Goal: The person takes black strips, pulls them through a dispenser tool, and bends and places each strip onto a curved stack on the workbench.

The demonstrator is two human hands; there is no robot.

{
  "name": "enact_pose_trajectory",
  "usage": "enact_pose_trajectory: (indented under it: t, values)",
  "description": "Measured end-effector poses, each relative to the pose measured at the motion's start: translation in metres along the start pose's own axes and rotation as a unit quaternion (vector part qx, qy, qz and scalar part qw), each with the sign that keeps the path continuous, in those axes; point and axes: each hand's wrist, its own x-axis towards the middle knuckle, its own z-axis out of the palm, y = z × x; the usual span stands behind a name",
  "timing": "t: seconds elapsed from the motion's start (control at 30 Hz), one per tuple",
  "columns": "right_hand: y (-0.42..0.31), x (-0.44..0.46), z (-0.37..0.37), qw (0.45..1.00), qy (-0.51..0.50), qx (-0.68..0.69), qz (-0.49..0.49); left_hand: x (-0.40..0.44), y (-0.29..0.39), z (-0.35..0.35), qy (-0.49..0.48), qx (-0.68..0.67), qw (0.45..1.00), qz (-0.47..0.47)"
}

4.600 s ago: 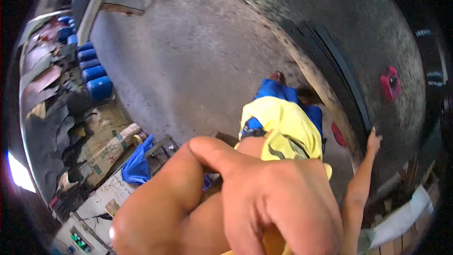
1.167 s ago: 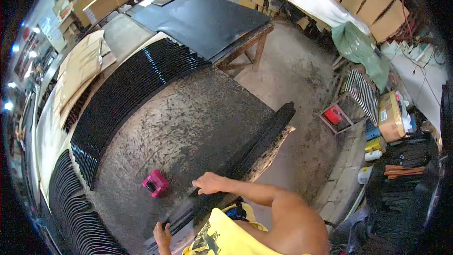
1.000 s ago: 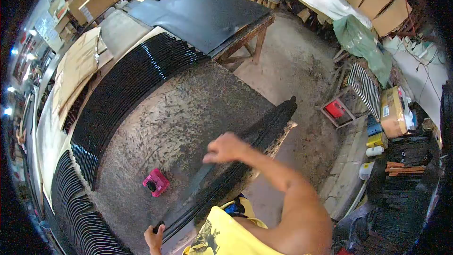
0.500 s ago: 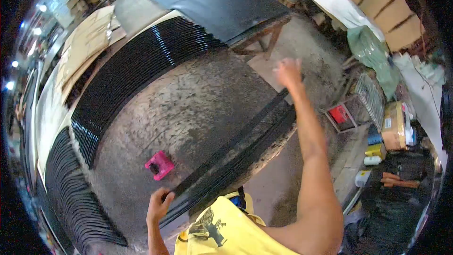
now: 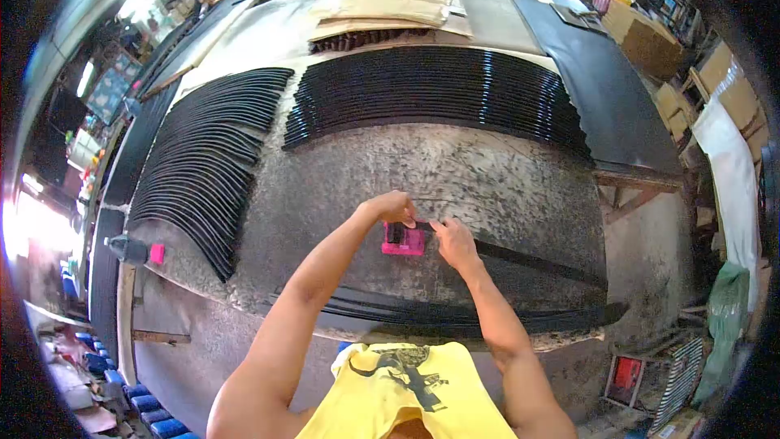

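Within the right hand (image 5: 455, 242), one black strip (image 5: 540, 263) is held in a narrow pinch near one end, its length laid out rightward of the grip toward the edge of the worktable (image 5: 341, 162). Beside that grip, the left hand (image 5: 394, 207) is placed with fingers bent down at the strip's end; whether they are closed on it cannot be told. Just below the hands, a pink holder with a dark insert (image 5: 404, 242) is seated on the table. On the body side of the grip, a bundle of black strips (image 5: 422, 321) is laid along the near edge. Beyond the grip, a row of glossy black strips (image 5: 422, 93) is set out side by side; left of it, curved black strips (image 5: 203, 167) are ranged. Farther beyond, cardboard sheets (image 5: 390, 0) are stacked. Well left of the grip, a small pink block (image 5: 157, 254) is found.
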Motion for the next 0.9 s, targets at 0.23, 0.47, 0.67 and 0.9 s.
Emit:
enact_pose_trajectory:
  t: [0.23,0.47,0.67,0.9]
  values:
    - [0.0,-0.012,0.017,0.988,0.071,-0.124,-0.065,-0.009,-0.012,0.029,0.086,0.03,0.993,0.07]
    - [-0.002,-0.017,0.033,0.976,0.096,-0.181,-0.075,-0.018,-0.028,0.062,0.19,0.059,0.974,0.111]
    - [-0.022,-0.006,0.063,0.973,0.107,-0.177,-0.101,-0.053,-0.052,0.067,0.246,0.069,0.96,0.112]
    - [-0.038,0.005,0.077,0.973,0.09,-0.18,-0.113,-0.142,-0.156,0.045,0.276,0.237,0.931,0.006]
